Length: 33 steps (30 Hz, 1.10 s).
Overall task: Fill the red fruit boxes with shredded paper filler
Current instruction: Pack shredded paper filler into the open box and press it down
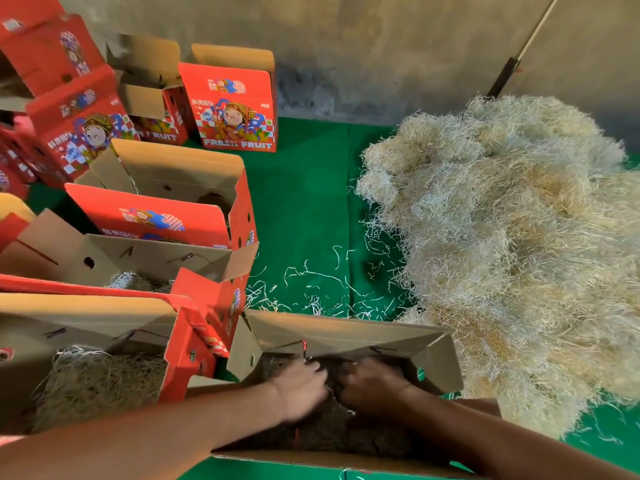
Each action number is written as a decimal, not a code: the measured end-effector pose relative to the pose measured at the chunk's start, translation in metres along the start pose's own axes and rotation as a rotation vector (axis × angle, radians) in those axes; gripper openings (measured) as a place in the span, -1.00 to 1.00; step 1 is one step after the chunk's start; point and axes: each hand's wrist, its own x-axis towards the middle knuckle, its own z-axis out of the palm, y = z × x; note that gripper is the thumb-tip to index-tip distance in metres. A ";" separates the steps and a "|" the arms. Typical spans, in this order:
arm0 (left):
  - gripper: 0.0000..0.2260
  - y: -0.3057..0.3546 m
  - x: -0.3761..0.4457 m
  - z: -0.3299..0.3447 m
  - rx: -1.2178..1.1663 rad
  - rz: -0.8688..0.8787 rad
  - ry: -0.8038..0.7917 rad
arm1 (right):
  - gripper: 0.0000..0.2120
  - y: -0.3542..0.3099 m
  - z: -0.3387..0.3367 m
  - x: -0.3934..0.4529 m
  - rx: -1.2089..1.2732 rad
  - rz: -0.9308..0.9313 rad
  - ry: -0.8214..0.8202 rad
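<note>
Both hands were down inside the nearest open box (346,336), the left hand (300,386) and right hand (372,388) side by side on the shredded paper filler (332,431) already in it. Their fingers curled into the strands, but whether each grip was clamped on a tuft or merely pressing could not be told. The step looked like packing the filler down. Next would likely come another armful from the big pile (512,244) on the green mat (301,202), or a move to an unfilled box (166,188).

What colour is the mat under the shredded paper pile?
Green: the mat shows plainly in the head view, with loose strands scattered beside the shredded paper pile.
</note>
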 end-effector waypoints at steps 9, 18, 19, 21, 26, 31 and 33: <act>-0.64 0.002 0.004 0.011 0.068 0.000 -0.225 | -0.69 -0.019 0.021 0.003 0.305 0.209 -0.187; -0.79 0.009 -0.012 -0.003 0.009 -0.110 -0.069 | -0.80 -0.014 0.002 -0.007 0.149 0.239 -0.098; -0.78 0.008 -0.013 -0.003 0.045 -0.157 -0.114 | -0.77 -0.012 0.006 -0.007 0.189 0.290 -0.084; -0.71 0.004 -0.015 0.004 0.058 -0.214 -0.179 | -0.68 -0.008 0.012 -0.009 0.207 0.307 -0.113; -0.65 -0.004 -0.017 0.016 -0.063 -0.137 -0.184 | -0.60 -0.006 0.007 -0.014 0.286 0.222 -0.212; -0.68 -0.009 -0.018 0.003 -0.194 -0.154 -0.136 | -0.50 -0.007 -0.004 -0.007 0.022 0.083 -0.034; -0.66 -0.008 -0.017 0.005 -0.097 -0.132 -0.108 | -0.61 -0.012 -0.007 -0.005 -0.014 0.012 0.017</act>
